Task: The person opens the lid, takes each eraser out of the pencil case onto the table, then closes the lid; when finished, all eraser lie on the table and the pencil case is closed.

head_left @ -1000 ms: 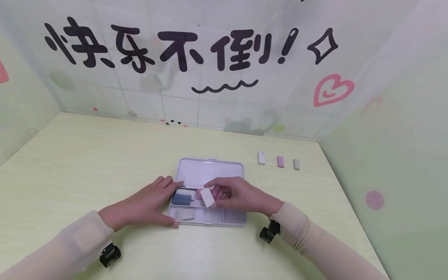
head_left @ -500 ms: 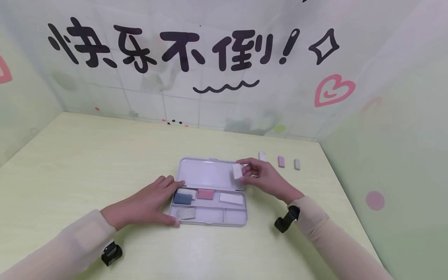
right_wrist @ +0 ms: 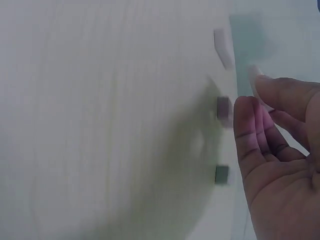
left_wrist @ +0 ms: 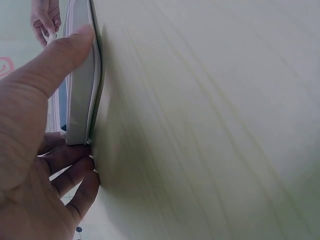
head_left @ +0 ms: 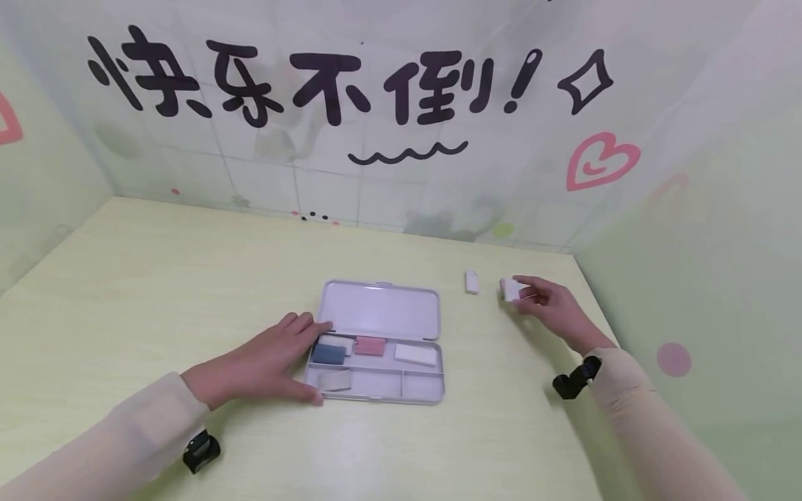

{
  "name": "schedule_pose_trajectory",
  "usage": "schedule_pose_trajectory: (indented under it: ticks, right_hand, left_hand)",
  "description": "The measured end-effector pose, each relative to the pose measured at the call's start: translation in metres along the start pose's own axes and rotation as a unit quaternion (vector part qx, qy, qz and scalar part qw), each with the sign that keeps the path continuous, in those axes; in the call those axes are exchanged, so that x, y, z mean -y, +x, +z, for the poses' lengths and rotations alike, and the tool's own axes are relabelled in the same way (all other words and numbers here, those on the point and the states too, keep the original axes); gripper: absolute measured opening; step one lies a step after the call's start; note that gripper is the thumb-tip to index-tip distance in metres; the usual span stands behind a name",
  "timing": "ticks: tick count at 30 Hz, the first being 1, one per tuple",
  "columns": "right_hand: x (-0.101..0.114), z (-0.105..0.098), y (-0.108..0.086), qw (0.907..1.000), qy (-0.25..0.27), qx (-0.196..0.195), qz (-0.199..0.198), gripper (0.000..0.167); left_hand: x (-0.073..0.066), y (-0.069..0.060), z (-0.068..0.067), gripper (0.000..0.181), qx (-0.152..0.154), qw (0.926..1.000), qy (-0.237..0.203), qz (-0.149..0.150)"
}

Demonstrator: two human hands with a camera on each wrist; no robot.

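Note:
My left hand holds the left end of a pale pencil case, thumb at the front edge and fingers near the hinge. The case lies flat with its lid folded back. Blue, pink and white erasers lie in its rear compartment; a greyish one sits front left. To the right, my right hand pinches a white eraser above the table. In the right wrist view, a pink eraser and a grey-green eraser stand below it.
Another white eraser lies on the table, right of the lid. Behind rises a printed wall sheet, and a side wall bounds the right.
My right hand has carried the white eraser up out of the pencil case and rightward, over to the row of erasers at the back right. The left hand stays on the case.

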State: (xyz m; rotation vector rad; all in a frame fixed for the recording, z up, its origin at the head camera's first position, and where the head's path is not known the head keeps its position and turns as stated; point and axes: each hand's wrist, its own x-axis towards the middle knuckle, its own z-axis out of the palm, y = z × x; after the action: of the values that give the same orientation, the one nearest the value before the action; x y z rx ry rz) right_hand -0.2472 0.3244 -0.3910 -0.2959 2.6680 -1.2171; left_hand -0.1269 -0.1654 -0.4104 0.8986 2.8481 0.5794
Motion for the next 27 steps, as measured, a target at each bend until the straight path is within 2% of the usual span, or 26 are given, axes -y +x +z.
schedule_pose_trajectory:
  ticks: [4,9,19,27]
  right_hand:
    - [-0.023,-0.022,-0.002,0.9994,-0.023,-0.023,0.012,0.062]
    - [-0.045,-0.041,-0.001,0.9981,-0.046,-0.029,0.028,0.062]
    - [-0.055,-0.053,-0.004,0.9913,-0.121,-0.02,0.048,0.059]
    - [-0.058,-0.058,-0.004,0.988,-0.143,-0.008,0.058,0.057]
  left_hand:
    - [0.0,0.001,0.0,0.107,0.002,1.0,-0.003,0.002]
    - [0.001,0.001,0.0,0.108,0.002,1.0,-0.003,0.001]
    - [0.001,0.001,0.002,0.109,-0.001,1.0,0.001,0.0]
    - [0.001,0.0,0.001,0.11,0.001,1.0,-0.004,-0.002]
